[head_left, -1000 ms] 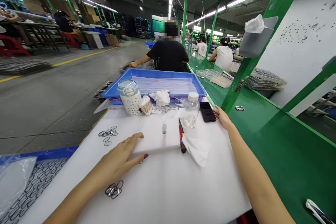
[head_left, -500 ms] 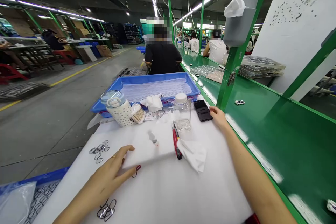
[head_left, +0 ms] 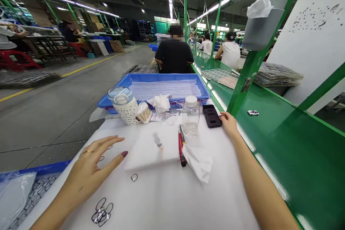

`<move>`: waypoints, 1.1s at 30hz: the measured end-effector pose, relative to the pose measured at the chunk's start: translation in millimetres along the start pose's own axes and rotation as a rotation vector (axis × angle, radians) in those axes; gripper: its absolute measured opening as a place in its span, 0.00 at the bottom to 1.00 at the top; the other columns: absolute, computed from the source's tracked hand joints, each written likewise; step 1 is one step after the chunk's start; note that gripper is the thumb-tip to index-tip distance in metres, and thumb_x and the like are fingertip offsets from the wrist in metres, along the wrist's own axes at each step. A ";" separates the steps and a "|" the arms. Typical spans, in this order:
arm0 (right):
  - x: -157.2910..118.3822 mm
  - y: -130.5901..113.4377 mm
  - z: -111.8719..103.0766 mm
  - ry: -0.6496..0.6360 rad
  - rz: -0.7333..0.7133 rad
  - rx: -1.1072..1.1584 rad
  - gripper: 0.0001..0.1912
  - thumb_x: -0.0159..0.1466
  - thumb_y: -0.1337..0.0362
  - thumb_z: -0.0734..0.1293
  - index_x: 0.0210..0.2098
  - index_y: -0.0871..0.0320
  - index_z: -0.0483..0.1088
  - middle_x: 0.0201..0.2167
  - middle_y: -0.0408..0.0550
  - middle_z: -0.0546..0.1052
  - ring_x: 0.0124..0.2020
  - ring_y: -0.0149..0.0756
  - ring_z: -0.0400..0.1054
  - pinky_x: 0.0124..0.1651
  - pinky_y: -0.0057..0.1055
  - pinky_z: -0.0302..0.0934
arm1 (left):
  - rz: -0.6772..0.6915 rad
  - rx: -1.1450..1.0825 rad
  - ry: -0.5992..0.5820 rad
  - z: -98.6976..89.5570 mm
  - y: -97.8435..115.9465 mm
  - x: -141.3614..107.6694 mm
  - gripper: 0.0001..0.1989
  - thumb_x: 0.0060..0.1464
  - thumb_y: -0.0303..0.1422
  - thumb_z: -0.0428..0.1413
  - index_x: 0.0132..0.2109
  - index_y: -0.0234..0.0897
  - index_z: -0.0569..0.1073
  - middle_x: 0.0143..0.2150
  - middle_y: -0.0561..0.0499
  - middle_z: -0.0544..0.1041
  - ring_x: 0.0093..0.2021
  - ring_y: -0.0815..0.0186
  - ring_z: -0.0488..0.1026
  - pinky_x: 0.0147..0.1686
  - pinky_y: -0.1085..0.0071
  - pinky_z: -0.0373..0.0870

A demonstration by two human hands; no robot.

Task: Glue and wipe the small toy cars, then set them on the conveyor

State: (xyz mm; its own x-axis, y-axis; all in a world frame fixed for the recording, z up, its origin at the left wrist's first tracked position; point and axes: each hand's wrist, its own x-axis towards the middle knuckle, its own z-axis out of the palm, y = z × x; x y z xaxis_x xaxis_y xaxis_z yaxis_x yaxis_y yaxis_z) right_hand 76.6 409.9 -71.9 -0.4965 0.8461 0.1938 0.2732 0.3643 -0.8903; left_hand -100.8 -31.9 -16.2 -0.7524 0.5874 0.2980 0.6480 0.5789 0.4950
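My left hand (head_left: pixel 94 161) hovers over the left of the white work surface (head_left: pixel 161 201), fingers apart and holding nothing. It partly covers some black rings; a single ring (head_left: pixel 134 177) lies to its right, and a small pile of rings (head_left: pixel 102 212) is below it. My right hand (head_left: pixel 228 124) is beside the right edge of the black phone (head_left: pixel 212 116), fingertips close to it; what they hold, if anything, is hidden. Between the hands lie a small clear vial-like item (head_left: pixel 157 140), red-handled pliers (head_left: pixel 181 147) and a white tissue (head_left: pixel 198 162).
A clear bottle (head_left: pixel 191 118), dotted cup (head_left: pixel 126 109), cotton swabs (head_left: pixel 144 113) and blue tray (head_left: pixel 161 76) line the back. A green bench (head_left: pixel 285 143) with a post (head_left: pixel 238 93) runs along the right. Someone in black (head_left: pixel 174 55) sits ahead.
My left hand has moved left, away from the single ring, and now covers part of the upper ring group. The camera view has shifted slightly; my right hand stays beside the phone.
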 end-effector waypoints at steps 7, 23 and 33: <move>-12.8 -8.9 -5.2 -0.200 -0.186 -0.027 0.31 0.50 0.65 0.64 0.55 0.50 0.72 0.57 0.48 0.73 0.53 0.41 0.70 0.57 0.40 0.64 | -0.053 0.119 0.084 9.5 -10.7 7.8 0.42 0.58 0.59 0.36 0.67 0.32 0.58 0.69 0.36 0.57 0.70 0.46 0.49 0.67 0.46 0.47; -6.9 -7.5 1.6 -0.132 -0.107 -0.119 0.30 0.57 0.58 0.64 0.59 0.54 0.68 0.52 0.52 0.76 0.50 0.42 0.71 0.55 0.41 0.65 | -0.089 0.095 0.041 1.9 0.9 -4.7 0.40 0.61 0.60 0.38 0.70 0.41 0.53 0.72 0.40 0.49 0.72 0.47 0.43 0.66 0.42 0.45; -9.2 -8.4 -5.2 -0.250 -0.165 -0.107 0.41 0.49 0.63 0.70 0.63 0.52 0.63 0.59 0.51 0.72 0.53 0.45 0.70 0.57 0.42 0.65 | -0.054 0.118 0.024 11.4 -8.8 -4.3 0.41 0.60 0.61 0.37 0.71 0.42 0.53 0.72 0.39 0.50 0.70 0.43 0.47 0.64 0.40 0.49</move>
State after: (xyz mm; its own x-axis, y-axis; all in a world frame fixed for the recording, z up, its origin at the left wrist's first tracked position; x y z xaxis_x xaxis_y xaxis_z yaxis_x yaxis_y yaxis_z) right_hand 83.1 401.1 -64.0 -0.7249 0.6552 0.2127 0.2509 0.5387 -0.8043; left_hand -101.9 -33.0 -31.1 -0.7882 0.5406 0.2942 0.6149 0.6726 0.4116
